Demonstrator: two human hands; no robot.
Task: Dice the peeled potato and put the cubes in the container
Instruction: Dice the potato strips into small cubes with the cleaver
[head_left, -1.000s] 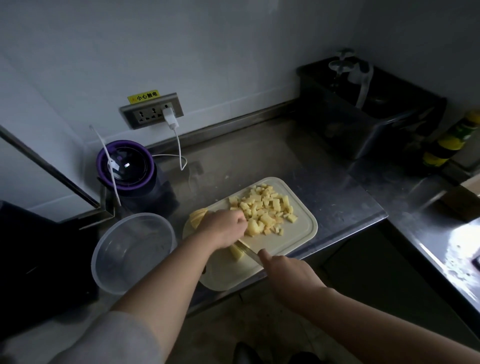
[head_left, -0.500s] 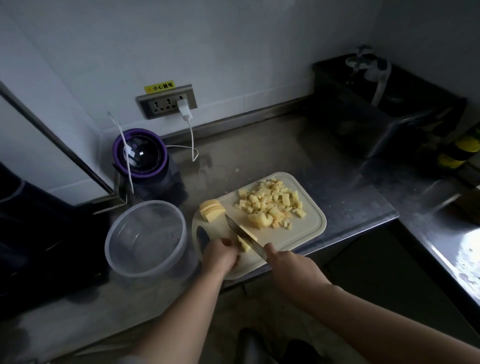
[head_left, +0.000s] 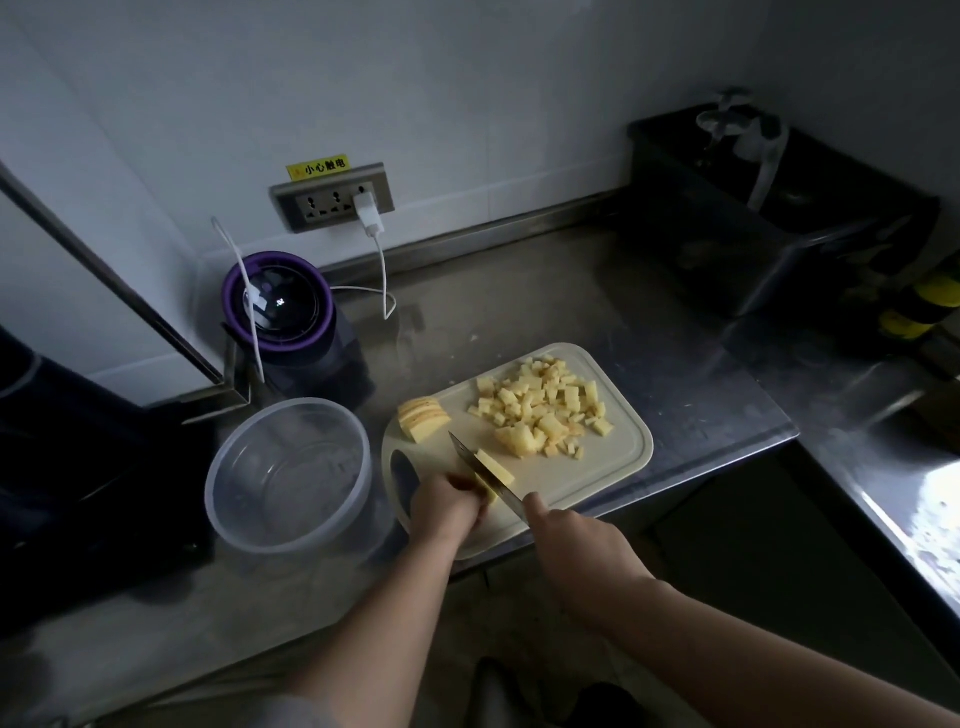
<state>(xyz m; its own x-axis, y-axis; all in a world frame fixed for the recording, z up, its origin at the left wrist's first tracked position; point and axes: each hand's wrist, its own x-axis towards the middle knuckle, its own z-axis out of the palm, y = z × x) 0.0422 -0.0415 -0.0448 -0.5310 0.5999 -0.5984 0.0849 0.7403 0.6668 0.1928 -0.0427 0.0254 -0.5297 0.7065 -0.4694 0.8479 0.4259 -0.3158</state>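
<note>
A cream cutting board (head_left: 618, 467) lies on the steel counter. A heap of potato cubes (head_left: 540, 410) covers its far half. A small stack of potato slices (head_left: 422, 418) sits at the board's far left corner. My left hand (head_left: 447, 506) holds a potato piece (head_left: 493, 470) down at the board's near left. My right hand (head_left: 566, 540) grips a knife (head_left: 480, 475) whose blade is set into that piece. A clear round plastic container (head_left: 291, 473), with nothing in it, stands just left of the board.
A purple-rimmed blender (head_left: 278, 306) stands behind the container, its white cable running to a wall socket (head_left: 332, 200). A dark sink with a tap (head_left: 779, 208) is at the back right. The counter edge (head_left: 727, 457) runs close to the board's near side.
My left hand came back from the far part of the board to its near left and holds a potato piece there. The knife blade now cuts into it. The view shifted slightly.
</note>
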